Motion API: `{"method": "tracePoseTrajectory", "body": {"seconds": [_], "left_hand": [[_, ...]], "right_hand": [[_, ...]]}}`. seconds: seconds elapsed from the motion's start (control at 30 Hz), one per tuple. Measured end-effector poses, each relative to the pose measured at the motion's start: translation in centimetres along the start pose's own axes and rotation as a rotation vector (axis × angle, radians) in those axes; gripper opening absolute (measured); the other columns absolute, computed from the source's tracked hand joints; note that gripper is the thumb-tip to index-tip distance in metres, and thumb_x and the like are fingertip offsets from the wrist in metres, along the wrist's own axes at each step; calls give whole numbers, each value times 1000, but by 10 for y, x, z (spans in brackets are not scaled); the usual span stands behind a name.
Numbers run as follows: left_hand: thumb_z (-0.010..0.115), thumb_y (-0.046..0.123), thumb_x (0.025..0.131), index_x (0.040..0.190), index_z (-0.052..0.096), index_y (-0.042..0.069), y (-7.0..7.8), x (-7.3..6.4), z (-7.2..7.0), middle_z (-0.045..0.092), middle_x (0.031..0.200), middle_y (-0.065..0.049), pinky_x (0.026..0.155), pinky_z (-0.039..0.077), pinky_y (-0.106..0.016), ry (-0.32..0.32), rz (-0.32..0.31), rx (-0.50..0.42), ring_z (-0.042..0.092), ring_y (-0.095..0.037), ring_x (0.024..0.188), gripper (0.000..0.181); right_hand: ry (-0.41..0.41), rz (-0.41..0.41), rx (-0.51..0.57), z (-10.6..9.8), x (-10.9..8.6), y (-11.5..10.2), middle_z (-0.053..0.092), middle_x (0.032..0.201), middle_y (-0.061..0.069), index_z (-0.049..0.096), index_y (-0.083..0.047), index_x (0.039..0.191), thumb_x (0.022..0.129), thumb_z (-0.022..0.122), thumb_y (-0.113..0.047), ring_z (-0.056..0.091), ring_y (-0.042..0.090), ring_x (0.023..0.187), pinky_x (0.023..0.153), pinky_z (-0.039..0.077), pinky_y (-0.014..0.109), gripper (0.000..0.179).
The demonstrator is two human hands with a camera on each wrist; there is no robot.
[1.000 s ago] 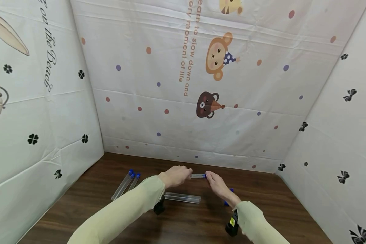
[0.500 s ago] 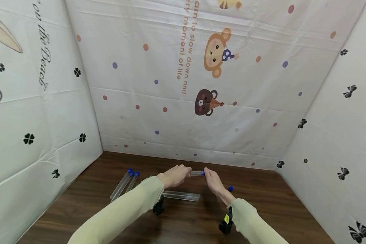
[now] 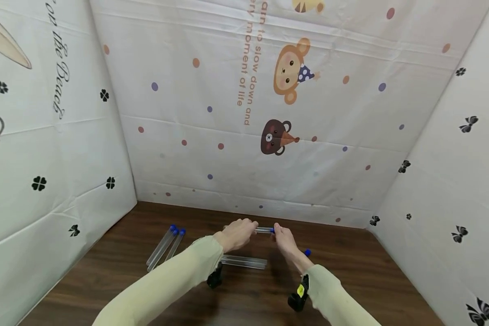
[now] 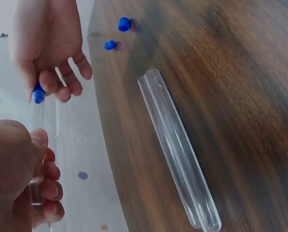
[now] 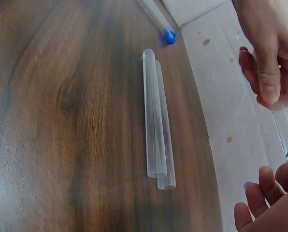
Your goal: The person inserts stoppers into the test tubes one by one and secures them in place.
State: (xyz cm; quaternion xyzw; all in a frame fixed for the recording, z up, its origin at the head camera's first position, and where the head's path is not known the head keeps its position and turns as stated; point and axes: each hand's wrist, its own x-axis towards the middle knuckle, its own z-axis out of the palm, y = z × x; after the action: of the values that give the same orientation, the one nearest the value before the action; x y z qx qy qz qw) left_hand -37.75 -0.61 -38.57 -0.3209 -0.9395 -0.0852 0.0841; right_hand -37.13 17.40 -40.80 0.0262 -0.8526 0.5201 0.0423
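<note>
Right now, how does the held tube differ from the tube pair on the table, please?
The held tube has a blue cap at one end; the tube pair has none. The left hand grips the held tube off the table, while the tube pair lies untouched on it. All three are clear.

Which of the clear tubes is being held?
The tube gripped by the left hand, with the right hand pinching the blue cap at its end; the capped tubes and uncapped tubes lie on the table.
</note>
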Motion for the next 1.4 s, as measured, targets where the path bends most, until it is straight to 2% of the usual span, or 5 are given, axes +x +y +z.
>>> {"method": "tracePoseTrajectory", "body": {"seconds": [0.57, 0.73, 0.93, 1.1, 1.4], "left_hand": [[55, 3, 94, 112, 50, 12, -8, 2, 1, 69, 112, -5, 74, 55, -25, -114, 13, -15, 69, -16, 93, 21], [49, 14, 99, 107, 46, 9, -29, -6, -6, 65, 91, -7, 60, 48, -28, -132, -66, 2, 59, -17, 70, 10], [54, 18, 97, 112, 57, 1, -66, -23, -14, 65, 97, -15, 74, 55, -40, -158, -188, 52, 64, -27, 86, 23], [58, 17, 94, 96, 61, 3, -94, -39, -20, 63, 90, -12, 68, 53, -40, -176, -288, 54, 61, -24, 78, 15], [57, 14, 94, 99, 65, 1, -113, -60, -22, 65, 99, -16, 60, 41, -34, -299, -365, 78, 50, -19, 67, 16]], "right_hand": [[-13, -40, -253, -21, 7, -2, 46, 58, 0, 62, 2, 71, 106, 29, -31, 38, 15, 56, 57, 33, 27, 59], [57, -89, -362, -32, 8, 6, 55, 67, 4, 65, 3, 76, 106, 30, -28, 46, 17, 61, 61, 38, 29, 55], [36, -97, -445, -52, 8, 16, 57, 69, 5, 65, -3, 75, 106, 31, -30, 49, 18, 61, 61, 40, 33, 53], [-6, -108, -532, -64, 7, 23, 58, 73, 4, 62, -9, 78, 106, 29, -32, 51, 18, 66, 69, 41, 40, 49], [-32, -135, -579, -70, 3, 26, 45, 58, 1, 50, -11, 68, 106, 34, -31, 41, 18, 54, 68, 32, 36, 46]]}}
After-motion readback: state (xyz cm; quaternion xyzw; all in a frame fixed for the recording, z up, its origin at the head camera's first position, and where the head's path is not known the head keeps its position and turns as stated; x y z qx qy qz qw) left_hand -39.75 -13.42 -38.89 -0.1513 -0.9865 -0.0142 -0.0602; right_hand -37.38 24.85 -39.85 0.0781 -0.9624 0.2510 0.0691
